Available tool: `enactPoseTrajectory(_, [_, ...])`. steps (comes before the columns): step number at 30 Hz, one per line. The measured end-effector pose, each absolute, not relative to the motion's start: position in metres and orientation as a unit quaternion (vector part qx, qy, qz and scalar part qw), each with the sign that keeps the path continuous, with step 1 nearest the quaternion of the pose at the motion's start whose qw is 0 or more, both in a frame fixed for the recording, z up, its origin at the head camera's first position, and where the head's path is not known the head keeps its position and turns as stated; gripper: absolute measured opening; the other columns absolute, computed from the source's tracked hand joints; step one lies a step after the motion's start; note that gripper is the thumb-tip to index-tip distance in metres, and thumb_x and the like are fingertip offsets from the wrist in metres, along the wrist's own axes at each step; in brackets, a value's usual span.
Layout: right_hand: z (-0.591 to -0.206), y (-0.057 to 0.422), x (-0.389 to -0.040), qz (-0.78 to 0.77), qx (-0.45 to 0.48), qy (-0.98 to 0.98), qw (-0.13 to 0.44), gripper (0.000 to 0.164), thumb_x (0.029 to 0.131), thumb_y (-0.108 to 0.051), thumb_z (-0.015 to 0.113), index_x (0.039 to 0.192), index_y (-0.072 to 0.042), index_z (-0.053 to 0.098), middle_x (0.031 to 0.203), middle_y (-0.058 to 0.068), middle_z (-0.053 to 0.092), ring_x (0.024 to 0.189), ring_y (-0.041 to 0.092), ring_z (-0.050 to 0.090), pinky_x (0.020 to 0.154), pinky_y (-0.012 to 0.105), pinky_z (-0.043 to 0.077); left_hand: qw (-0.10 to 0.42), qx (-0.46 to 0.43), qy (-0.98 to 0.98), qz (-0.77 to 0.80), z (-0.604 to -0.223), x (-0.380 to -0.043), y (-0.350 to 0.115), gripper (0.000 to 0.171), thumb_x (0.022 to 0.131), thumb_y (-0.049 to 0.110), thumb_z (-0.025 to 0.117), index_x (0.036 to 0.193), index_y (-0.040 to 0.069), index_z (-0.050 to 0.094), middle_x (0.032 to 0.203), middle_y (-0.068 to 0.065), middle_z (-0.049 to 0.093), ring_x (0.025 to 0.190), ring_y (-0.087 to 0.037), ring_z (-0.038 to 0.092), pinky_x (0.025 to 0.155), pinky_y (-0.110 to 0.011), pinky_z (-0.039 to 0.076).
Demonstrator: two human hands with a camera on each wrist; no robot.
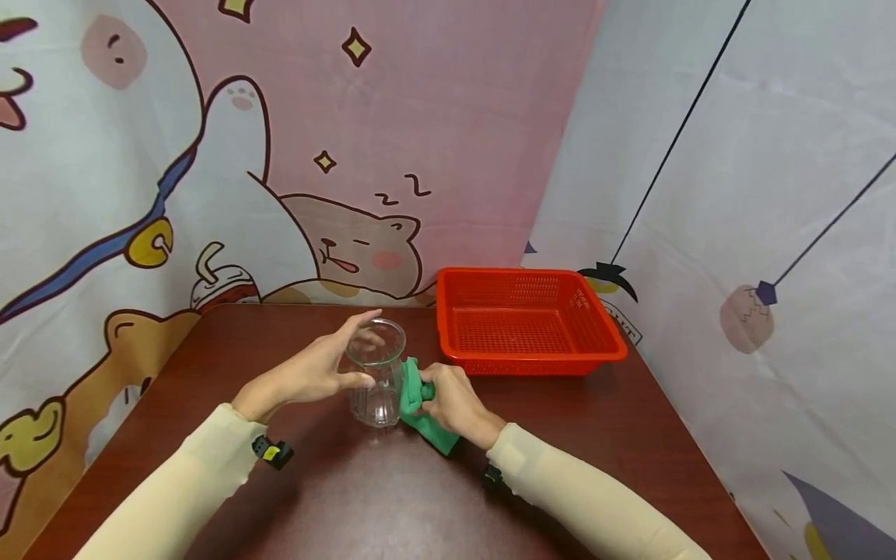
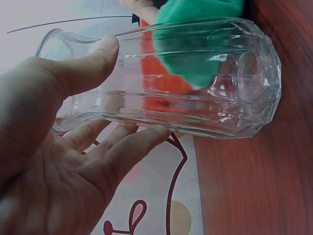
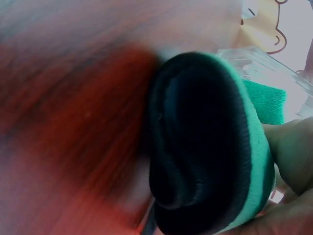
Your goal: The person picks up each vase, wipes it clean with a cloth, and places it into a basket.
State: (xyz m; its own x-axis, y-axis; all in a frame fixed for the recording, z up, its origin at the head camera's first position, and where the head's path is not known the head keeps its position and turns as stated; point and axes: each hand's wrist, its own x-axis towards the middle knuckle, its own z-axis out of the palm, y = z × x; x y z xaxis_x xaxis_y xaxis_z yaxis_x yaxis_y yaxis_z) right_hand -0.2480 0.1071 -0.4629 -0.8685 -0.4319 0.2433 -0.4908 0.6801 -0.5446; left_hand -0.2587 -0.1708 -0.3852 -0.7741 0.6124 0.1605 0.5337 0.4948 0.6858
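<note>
Jar [image 1: 381,400] of clear glass, upright on the table [image 1: 378,498], with a flared rim, a narrower neck and a faceted body. Hard to tell, through so much glare and clear glass, whether quite flat on its base. Left hand [image 1: 311,369] at the left of the jar, spread wide around neck and upper body: thumb laid on the near side, fingers along the far side, holding the jar between them. Right hand [image 1: 453,398] at the right of the jar, narrow, gripping a bunched green cloth [image 1: 411,404]. Same cloth against the jar's right side, visible through the glass in the left wrist view, with a loose corner hanging near the jar's base. In the right wrist view, a fold of cloth, dark inside, close up, with the jar beyond. Behind the jar and to its right, a red basket [image 1: 532,358] with a meshed floor. Farther behind the jar, a cartoon backdrop [image 1: 448,117].
</note>
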Motion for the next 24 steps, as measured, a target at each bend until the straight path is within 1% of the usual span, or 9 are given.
enactPoseTrajectory(4, [-0.4655,0.1060,-0.2462,0.281,0.251,-0.925,0.038,0.026,0.079,-0.011,0.096,0.082,-0.027,0.075,0.088,-0.006,0.068,0.079,0.008,0.057,0.063,0.022,0.047,0.053,0.331,0.864,0.376,-0.3858,-0.2587,-0.1703,0.108,0.092,0.016,0.085,0.171,0.032,0.014,0.148,-0.009,0.064,0.139,-0.029,0.061,0.112,-0.059,0.050])
enactPoseTrajectory(7, [-0.4657,0.1036,-0.2468,0.266,0.251,-0.930,0.032,0.030,0.081,-0.007,0.094,0.073,-0.024,0.070,0.075,-0.008,0.055,0.071,0.008,0.048,0.059,0.023,0.041,0.052,0.329,0.865,0.376,-0.3865,-0.2592,-0.1701,0.108,0.092,0.015,0.086,0.171,0.032,0.013,0.148,-0.010,0.064,0.139,-0.029,0.061,0.112,-0.059,0.049])
enactPoseTrajectory(9, [-0.4653,0.1018,-0.2475,0.262,0.246,-0.933,0.027,0.032,0.081,-0.006,0.093,0.070,-0.023,0.067,0.069,-0.010,0.048,0.069,0.008,0.044,0.057,0.022,0.040,0.051,0.328,0.865,0.376,-0.3870,-0.2595,-0.1701,0.108,0.092,0.014,0.086,0.171,0.032,0.013,0.147,-0.010,0.065,0.139,-0.029,0.061,0.113,-0.059,0.049])
enactPoseTrajectory(11, [-0.4643,0.1008,-0.2480,0.262,0.240,-0.934,0.023,0.033,0.081,-0.004,0.091,0.070,-0.023,0.067,0.066,-0.011,0.044,0.066,0.008,0.042,0.055,0.022,0.040,0.052,0.327,0.865,0.377,-0.3864,-0.2598,-0.1700,0.108,0.092,0.013,0.086,0.171,0.032,0.014,0.147,-0.011,0.065,0.139,-0.029,0.061,0.113,-0.060,0.048])
enactPoseTrajectory(15, [-0.4636,0.0994,-0.2480,0.264,0.233,-0.936,0.018,0.033,0.080,-0.006,0.092,0.071,-0.023,0.066,0.065,-0.012,0.044,0.064,0.007,0.043,0.054,0.022,0.040,0.052,0.325,0.867,0.375,-0.3861,-0.2601,-0.1708,0.108,0.092,0.014,0.085,0.171,0.033,0.013,0.148,-0.009,0.064,0.139,-0.028,0.061,0.114,-0.059,0.048])
enactPoseTrajectory(19, [-0.4643,0.0994,-0.2477,0.280,0.227,-0.933,0.004,0.032,0.082,-0.008,0.092,0.073,-0.023,0.066,0.062,-0.013,0.041,0.061,0.007,0.041,0.054,0.022,0.038,0.055,0.322,0.867,0.377,-0.3870,-0.2599,-0.1718,0.108,0.093,0.016,0.085,0.171,0.035,0.013,0.148,-0.008,0.064,0.140,-0.027,0.060,0.112,-0.058,0.049])
enactPoseTrajectory(21, [-0.4641,0.1000,-0.2469,0.290,0.220,-0.931,-0.006,0.031,0.083,-0.007,0.091,0.073,-0.023,0.066,0.062,-0.013,0.039,0.060,0.007,0.040,0.054,0.023,0.037,0.058,0.322,0.865,0.381,-0.3874,-0.2596,-0.1716,0.108,0.093,0.016,0.085,0.171,0.034,0.013,0.149,-0.009,0.063,0.140,-0.027,0.060,0.110,-0.056,0.052])
enactPoseTrajectory(24, [-0.4629,0.1004,-0.2455,0.303,0.210,-0.929,-0.018,0.031,0.084,-0.007,0.091,0.074,-0.024,0.066,0.061,-0.012,0.039,0.059,0.007,0.040,0.054,0.022,0.037,0.062,0.323,0.861,0.387,-0.3881,-0.2598,-0.1708,0.107,0.093,0.015,0.084,0.171,0.034,0.013,0.150,-0.011,0.062,0.141,-0.028,0.059,0.104,-0.049,0.058])
